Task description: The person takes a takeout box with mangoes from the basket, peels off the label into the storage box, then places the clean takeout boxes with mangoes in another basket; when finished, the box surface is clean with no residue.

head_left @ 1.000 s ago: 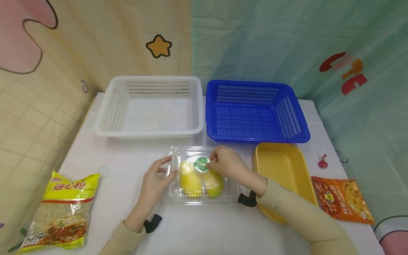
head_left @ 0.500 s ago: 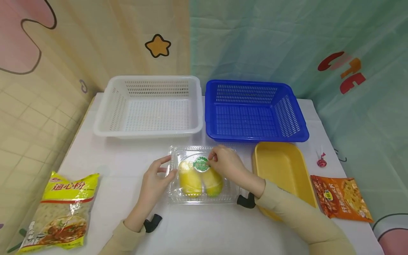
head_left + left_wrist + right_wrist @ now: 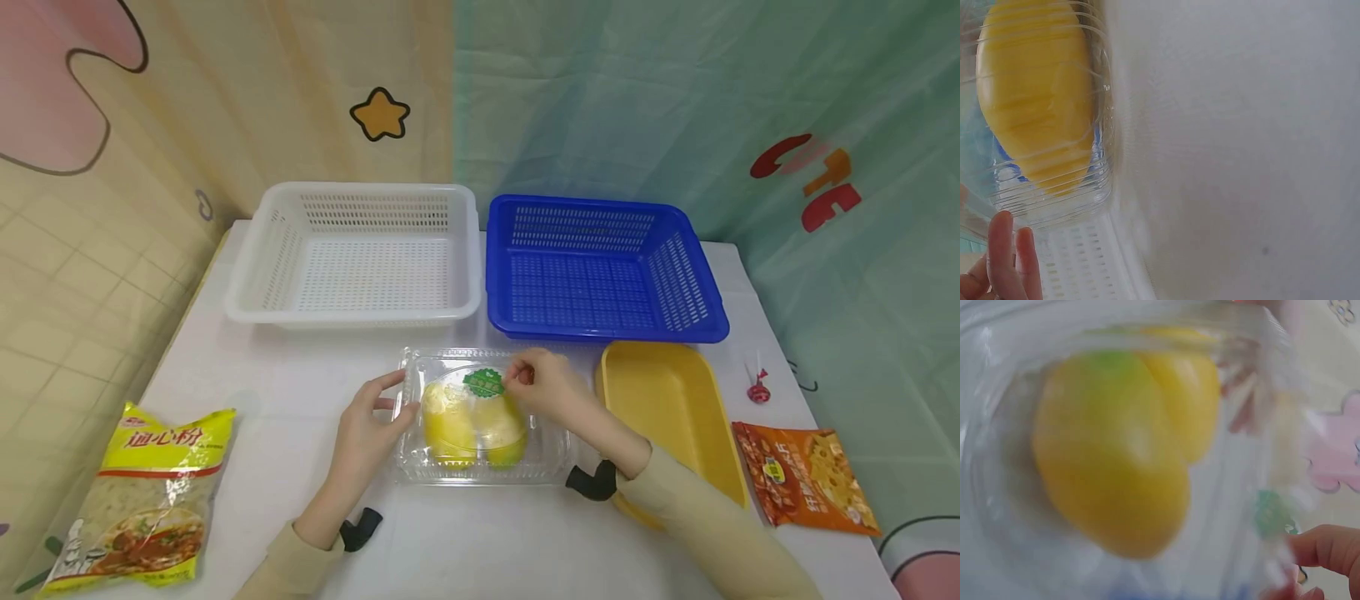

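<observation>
A clear plastic clamshell box (image 3: 551, 446) lies on the table with two yellow mangoes (image 3: 448, 421) inside, tinged green at one end. My left hand (image 3: 367, 429) holds the box's left edge, its thumb at the rim and fingers by the side. In the left wrist view, fingertips (image 3: 1001, 228) show right beside the ribbed plastic wall. My right hand (image 3: 551, 385) pinches the right edge of a round green sticker (image 3: 482, 382) on the lid between thumb and forefinger. That sticker looks tilted and partly lifted; the right wrist view shows it blurred.
Behind the box stand a white basket (image 3: 352, 315) and a blue basket (image 3: 600, 325). A yellow tray (image 3: 675, 417) sits under the right forearm. Farther right are a red lollipop (image 3: 758, 388) and an orange snack bag (image 3: 810, 479). A yellow pasta bag (image 3: 142, 500) lies at left.
My right hand has shifted slightly rightward, and the sticker, flat against the lid before, now tilts up with its edge in my fingers. The left hand stays at the box's edge.
</observation>
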### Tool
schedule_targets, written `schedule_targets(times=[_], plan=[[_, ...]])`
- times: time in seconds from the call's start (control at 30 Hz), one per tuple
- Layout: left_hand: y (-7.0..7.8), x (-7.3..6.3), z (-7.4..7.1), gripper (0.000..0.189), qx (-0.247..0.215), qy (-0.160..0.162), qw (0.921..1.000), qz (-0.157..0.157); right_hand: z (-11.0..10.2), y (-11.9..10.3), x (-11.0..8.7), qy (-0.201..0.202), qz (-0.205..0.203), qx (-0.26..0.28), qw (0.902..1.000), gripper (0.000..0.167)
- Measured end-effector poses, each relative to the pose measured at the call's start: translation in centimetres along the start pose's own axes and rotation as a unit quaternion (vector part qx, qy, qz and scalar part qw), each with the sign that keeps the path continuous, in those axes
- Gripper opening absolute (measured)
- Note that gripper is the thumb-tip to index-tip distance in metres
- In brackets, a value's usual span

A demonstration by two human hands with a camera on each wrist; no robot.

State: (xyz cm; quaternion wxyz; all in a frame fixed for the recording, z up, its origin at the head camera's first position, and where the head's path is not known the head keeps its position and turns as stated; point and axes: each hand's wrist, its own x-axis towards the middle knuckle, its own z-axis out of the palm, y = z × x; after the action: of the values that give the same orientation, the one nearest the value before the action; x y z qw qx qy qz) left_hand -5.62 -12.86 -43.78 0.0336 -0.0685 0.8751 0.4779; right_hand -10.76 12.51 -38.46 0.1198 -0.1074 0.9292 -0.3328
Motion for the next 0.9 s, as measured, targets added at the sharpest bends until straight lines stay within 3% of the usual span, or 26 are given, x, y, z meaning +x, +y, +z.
schedule_targets(times=[0.23,0.37,0.5,0.7,0.9], plan=[[0.0,0.0,0.0,0.052,0.003,0.001,1.0,-0.001,-4.6,2.9,-2.0,0.004,0.043,0.096,0.9945,0.016],[0.0,0.0,0.1,0.052,0.001,0.002,1.0,0.002,-7.4,5.7,-3.6,-0.001,0.105,0.127,0.9863,0.023],[0.0,0.0,0.0,0.052,-0.003,-0.002,1.0,0.003,-9.1,9.3,-4.8,-0.031,0.159,0.127,0.9786,0.03],[0.1,-0.1,-0.1,0.051,-0.006,-0.008,0.9999,-0.003,-9.7,13.9,-5.0,-0.08,0.2,0.156,0.9639,0.025],[0.1,0.0,-0.1,0.052,-0.004,-0.012,0.9999,-0.004,-8.6,16.5,-4.3,-0.062,0.236,0.115,0.9629,0.026]])
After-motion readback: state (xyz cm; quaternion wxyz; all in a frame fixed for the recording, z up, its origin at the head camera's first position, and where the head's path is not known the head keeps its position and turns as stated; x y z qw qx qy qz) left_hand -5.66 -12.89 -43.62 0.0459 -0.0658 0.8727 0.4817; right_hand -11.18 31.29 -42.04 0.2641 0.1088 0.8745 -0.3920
